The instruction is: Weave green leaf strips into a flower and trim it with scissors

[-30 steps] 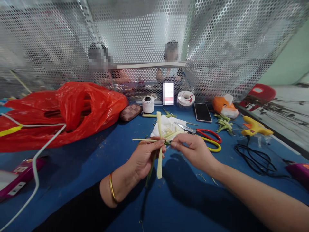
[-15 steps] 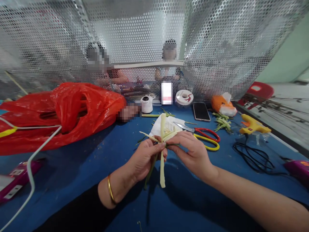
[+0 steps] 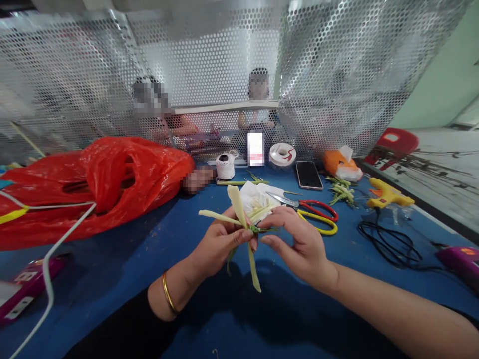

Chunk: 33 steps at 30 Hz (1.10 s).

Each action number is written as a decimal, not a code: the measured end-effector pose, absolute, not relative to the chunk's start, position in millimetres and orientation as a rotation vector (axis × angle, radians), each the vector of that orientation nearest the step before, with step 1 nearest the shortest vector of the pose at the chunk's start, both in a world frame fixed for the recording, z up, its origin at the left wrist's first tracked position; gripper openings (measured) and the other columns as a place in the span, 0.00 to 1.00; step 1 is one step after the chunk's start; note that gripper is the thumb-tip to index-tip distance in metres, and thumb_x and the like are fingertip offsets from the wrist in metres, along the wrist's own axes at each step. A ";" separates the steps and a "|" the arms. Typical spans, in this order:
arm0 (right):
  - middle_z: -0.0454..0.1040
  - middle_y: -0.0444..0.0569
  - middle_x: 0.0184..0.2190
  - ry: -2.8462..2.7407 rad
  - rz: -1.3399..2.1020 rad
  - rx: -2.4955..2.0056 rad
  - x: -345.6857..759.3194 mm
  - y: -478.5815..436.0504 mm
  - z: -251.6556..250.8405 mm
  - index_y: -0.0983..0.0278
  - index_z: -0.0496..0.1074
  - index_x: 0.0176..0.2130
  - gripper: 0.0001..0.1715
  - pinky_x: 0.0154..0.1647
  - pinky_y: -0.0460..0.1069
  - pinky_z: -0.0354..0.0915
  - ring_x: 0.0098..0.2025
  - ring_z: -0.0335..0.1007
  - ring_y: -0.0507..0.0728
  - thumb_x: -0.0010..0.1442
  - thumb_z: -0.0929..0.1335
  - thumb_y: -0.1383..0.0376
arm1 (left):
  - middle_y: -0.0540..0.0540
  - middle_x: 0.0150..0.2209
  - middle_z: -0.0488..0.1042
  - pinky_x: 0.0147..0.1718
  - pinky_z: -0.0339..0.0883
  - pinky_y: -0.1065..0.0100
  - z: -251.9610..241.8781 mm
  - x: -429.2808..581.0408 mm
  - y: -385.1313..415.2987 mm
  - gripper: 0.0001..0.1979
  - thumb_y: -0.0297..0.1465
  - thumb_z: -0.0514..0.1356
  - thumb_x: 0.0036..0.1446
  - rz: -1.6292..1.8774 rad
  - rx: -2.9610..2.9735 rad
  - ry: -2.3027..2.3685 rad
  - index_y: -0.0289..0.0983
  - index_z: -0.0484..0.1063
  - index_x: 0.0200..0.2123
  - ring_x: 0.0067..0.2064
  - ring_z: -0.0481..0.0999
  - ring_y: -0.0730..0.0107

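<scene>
My left hand (image 3: 220, 244) pinches a bundle of pale green leaf strips (image 3: 236, 202) between thumb and fingers. The strips cross at a small green knot beside the thumb and stick out to the left, upward and downward. My right hand (image 3: 299, 242) is at the bundle's right side, its thumb and forefinger parted around a thin green end. Whether the fingertips touch that end is hard to see. Behind the hands lies white paper (image 3: 247, 193) with pale strips on it. Scissors (image 3: 292, 202) with one red and one yellow handle loop rest just beyond my right hand.
A red plastic bag (image 3: 157, 164) fills the left side. Along the back stand a thread spool (image 3: 225, 168), a lit phone (image 3: 256, 148) and a ribbon roll (image 3: 282, 155). A dark phone (image 3: 309, 175), leaf scraps (image 3: 341, 192) and a corded yellow glue gun (image 3: 389, 193) lie right.
My right thumb and forefinger have spread apart from their pinch at the bundle. The strips have tilted left in my left hand, and the green knot now shows.
</scene>
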State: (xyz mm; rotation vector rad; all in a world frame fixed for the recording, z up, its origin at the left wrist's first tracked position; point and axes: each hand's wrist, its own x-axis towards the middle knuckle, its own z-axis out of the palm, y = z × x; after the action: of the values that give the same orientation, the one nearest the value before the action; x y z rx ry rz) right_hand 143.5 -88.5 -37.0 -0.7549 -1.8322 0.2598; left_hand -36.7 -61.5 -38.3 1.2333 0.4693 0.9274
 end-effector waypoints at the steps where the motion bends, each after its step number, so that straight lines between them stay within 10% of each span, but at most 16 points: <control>1: 0.76 0.46 0.31 -1.821 0.304 -0.748 143.5 -88.7 -35.9 0.62 0.71 0.38 0.03 0.44 0.53 0.64 0.36 0.71 0.56 0.60 0.68 0.67 | 0.50 0.24 0.74 0.32 0.63 0.72 -38.2 -36.4 -61.5 0.10 0.34 0.65 0.53 0.917 1.238 0.468 0.36 0.67 0.33 0.29 0.71 0.73; 21: 0.73 0.42 0.26 -1.736 0.670 -1.016 140.8 -82.1 -43.0 0.63 0.71 0.30 0.07 0.32 0.46 0.63 0.29 0.68 0.51 0.60 0.67 0.68 | 0.51 0.20 0.73 0.31 0.64 0.71 -38.7 -30.8 -65.7 0.09 0.30 0.64 0.52 0.977 1.083 0.570 0.36 0.65 0.28 0.25 0.72 0.73; 33: 0.78 0.46 0.31 -1.908 0.138 -0.880 141.4 -82.0 -46.9 0.60 0.74 0.36 0.05 0.40 0.52 0.66 0.35 0.73 0.54 0.60 0.68 0.70 | 0.50 0.19 0.72 0.25 0.59 0.74 -32.3 -29.6 -66.3 0.10 0.32 0.64 0.52 0.833 0.976 0.686 0.35 0.65 0.26 0.22 0.68 0.75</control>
State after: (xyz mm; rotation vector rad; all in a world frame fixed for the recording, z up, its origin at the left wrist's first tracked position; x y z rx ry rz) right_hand 141.4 -82.0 -46.9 -0.8803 -1.9079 0.1381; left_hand -29.6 -66.3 -32.3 0.9758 0.6859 0.8329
